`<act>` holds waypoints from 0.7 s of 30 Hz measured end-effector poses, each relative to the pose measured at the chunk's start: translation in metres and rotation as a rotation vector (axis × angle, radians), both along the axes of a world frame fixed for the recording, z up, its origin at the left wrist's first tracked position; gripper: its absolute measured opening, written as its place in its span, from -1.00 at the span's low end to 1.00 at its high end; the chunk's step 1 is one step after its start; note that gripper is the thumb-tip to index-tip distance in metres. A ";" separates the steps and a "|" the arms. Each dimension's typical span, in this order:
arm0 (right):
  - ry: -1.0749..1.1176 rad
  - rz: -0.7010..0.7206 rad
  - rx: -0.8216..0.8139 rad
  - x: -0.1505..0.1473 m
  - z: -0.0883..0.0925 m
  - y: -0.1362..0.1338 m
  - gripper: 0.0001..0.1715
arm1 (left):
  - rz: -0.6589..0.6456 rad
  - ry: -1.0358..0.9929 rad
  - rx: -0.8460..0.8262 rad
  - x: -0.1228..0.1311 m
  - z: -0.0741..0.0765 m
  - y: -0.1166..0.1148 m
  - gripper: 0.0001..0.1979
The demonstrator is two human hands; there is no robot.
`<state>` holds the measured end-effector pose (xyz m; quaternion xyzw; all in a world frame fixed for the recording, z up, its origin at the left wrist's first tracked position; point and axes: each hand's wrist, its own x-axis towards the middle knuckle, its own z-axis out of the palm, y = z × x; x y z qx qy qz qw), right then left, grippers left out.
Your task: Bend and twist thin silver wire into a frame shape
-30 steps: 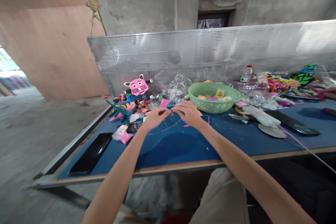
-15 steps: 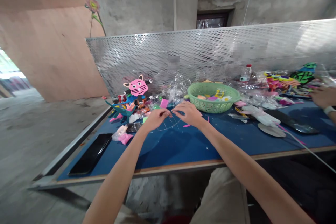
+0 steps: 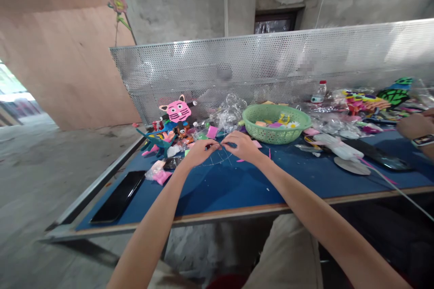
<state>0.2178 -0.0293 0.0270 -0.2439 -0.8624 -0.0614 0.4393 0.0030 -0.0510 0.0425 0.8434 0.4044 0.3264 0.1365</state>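
Over the blue tabletop (image 3: 233, 189), my left hand (image 3: 202, 151) and my right hand (image 3: 239, 144) meet almost fingertip to fingertip. Both pinch a thin wire frame (image 3: 221, 159), whose fine curved and crossing wires hang below the fingers. The exact spot where the fingertips grip is too small to make out. Behind my left hand lies a pink packet (image 3: 212, 132). A green basket (image 3: 276, 124) holding a white flower and coloured pieces stands just beyond my right hand.
At the left lie a black phone (image 3: 118, 196) and a pink cat face (image 3: 177, 111) among clay figures. A white wrapped piece (image 3: 337, 148), another phone (image 3: 379, 156) and a bottle (image 3: 319, 92) are to the right. Another person's hand (image 3: 415, 126) reaches in there.
My hands stay nearly in place at the wire, with slight finger movement. The other person's hand at the right has shifted a little, and the view has moved slightly.
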 end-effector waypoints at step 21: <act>0.035 -0.207 -0.135 -0.006 0.001 -0.002 -0.77 | 0.154 0.273 0.434 0.002 -0.001 -0.010 -0.79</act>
